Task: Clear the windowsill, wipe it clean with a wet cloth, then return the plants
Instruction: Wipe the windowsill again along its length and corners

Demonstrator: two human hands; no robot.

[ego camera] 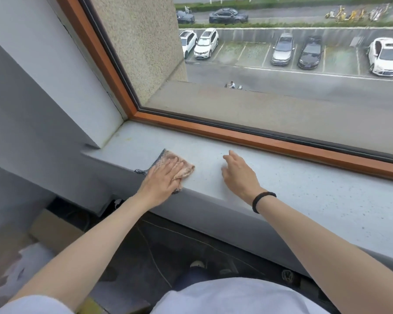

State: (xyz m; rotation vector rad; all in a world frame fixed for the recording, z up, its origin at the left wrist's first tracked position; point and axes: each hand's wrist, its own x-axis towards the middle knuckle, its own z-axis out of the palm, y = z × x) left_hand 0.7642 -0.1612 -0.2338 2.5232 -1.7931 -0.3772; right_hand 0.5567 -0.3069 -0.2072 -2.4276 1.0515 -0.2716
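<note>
A grey speckled windowsill [293,184] runs from the left wall corner to the right edge of the view, with nothing standing on it. My left hand [161,180] lies flat on a pinkish-brown cloth [186,167] with a dark checked border, pressing it against the sill near the front edge, left of centre. My right hand [238,171] rests on the sill a little to the right of the cloth, fingers spread, holding nothing. A black band circles the right wrist. No plants are in view.
An orange-brown window frame [259,141] borders the back of the sill, and a grey wall [55,87] closes the left end. Below the sill, a cardboard box [55,232] and a white bag [25,266] sit on the dark floor at lower left.
</note>
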